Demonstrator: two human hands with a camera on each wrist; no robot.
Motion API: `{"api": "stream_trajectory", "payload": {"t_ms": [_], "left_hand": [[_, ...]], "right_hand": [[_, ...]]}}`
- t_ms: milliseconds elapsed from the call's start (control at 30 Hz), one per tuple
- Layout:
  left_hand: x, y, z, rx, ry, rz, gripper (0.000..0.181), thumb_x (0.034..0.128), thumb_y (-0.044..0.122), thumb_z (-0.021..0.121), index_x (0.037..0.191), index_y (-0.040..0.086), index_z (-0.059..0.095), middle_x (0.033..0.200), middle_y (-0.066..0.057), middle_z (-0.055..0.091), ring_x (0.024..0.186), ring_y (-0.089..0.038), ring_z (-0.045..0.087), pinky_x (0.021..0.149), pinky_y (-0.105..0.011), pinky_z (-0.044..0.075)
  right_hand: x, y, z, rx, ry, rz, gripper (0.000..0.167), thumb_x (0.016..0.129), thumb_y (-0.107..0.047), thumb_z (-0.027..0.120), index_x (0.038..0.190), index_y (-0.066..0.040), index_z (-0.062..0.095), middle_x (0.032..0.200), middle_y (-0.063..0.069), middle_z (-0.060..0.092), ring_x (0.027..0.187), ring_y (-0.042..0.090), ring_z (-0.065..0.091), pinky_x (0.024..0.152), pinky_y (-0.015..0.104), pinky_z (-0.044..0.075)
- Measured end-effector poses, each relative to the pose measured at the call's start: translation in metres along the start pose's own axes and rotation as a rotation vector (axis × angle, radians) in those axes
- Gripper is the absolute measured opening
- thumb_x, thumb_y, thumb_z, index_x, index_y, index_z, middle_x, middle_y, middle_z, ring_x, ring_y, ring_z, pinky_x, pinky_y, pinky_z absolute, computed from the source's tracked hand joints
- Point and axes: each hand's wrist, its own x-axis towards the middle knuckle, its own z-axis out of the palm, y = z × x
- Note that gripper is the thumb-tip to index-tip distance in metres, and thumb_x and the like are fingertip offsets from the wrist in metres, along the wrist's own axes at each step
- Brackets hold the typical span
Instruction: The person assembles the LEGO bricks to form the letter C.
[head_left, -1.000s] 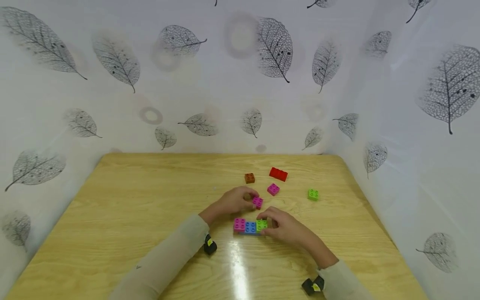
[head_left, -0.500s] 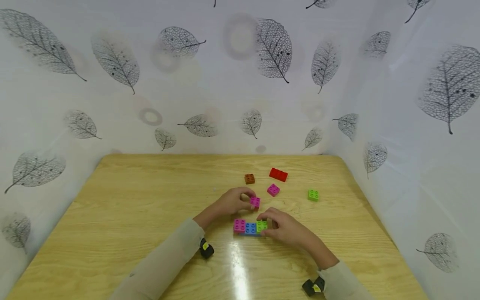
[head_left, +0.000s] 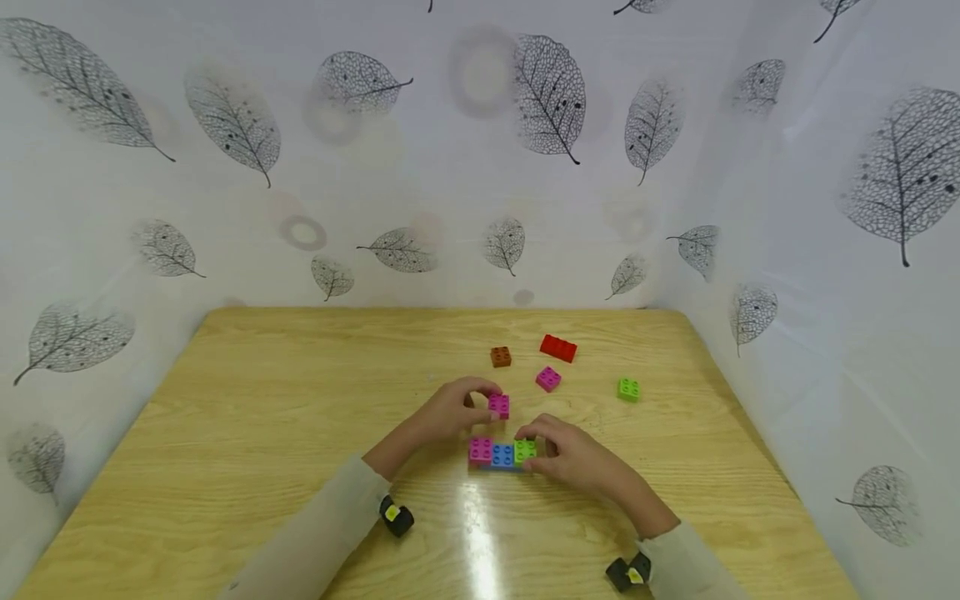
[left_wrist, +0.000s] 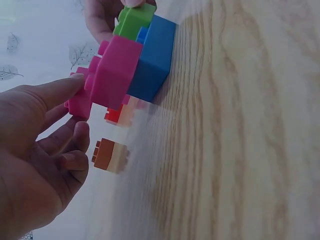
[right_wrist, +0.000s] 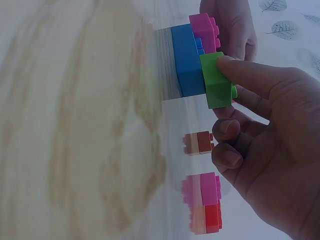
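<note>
In the head view a long blue brick [head_left: 503, 456] lies on the table, with a pink brick [head_left: 481, 450] on its left end and a green brick [head_left: 525, 451] on its right end. My left hand [head_left: 448, 410] pinches a second pink brick [head_left: 498, 405] just beyond the stack; in the left wrist view this held brick [left_wrist: 80, 100] is off the table, partly covered by thumb and stack. My right hand [head_left: 576, 457] grips the green brick between thumb and fingers, which the right wrist view shows at the green brick's [right_wrist: 216, 82] edge.
Farther back on the wooden table [head_left: 315, 358] lie a brown brick [head_left: 501, 357], a red brick [head_left: 558, 348] and a loose pink brick [head_left: 548, 379]. A loose green brick [head_left: 628, 389] lies to the right. A leaf-patterned curtain [head_left: 450, 183] surrounds the table's back and sides.
My left hand has moved left with its pink brick, from right of the stack's middle to behind its left half. My right hand stays on the green brick.
</note>
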Motion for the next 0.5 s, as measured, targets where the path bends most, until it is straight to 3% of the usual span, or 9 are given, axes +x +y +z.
{"api": "stream_trajectory", "payload": {"t_ms": [500], "left_hand": [[-0.046,0.013,0.001,0.013,0.017,0.032,0.032,0.0944,0.035,0.072,0.125,0.026,0.068,0.121,0.007,0.064,0.087,-0.016,0.056,0.07,-0.032,0.049]], "right_hand": [[0.001,0.005,0.001,0.026,-0.005,0.004,0.037,0.096,-0.037,0.069,0.129,-0.021,0.063,0.105,-0.007,0.056,0.075,0.009,0.049,0.064,0.026,0.046]]}}
